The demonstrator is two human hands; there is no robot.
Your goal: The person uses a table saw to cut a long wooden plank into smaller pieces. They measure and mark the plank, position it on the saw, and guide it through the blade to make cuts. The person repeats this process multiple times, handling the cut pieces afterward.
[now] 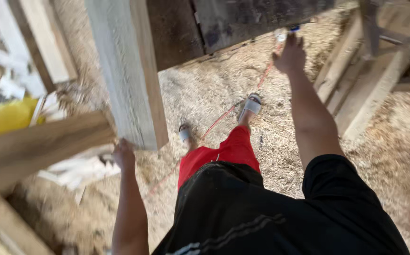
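My left hand (123, 154) is at the lower end of a thick pale wooden beam (127, 71) that slants up and away from me; its fingers curl under the beam's corner. My right hand (290, 54) is stretched far forward, fingertips at a small white and blue object (285, 33) by the edge of a dark weathered board (243, 21). Blur hides whether those fingers grip the object. Below me are my black shirt, red shorts (224, 153) and two sandalled feet (251, 105) on sawdust.
A red cord (224, 115) runs across the sawdust floor (214, 89) between my feet. A brown timber (35, 144) crosses at the left, near a yellow thing (4, 115) and white scraps. Stacked planks (365, 89) lie at the right.
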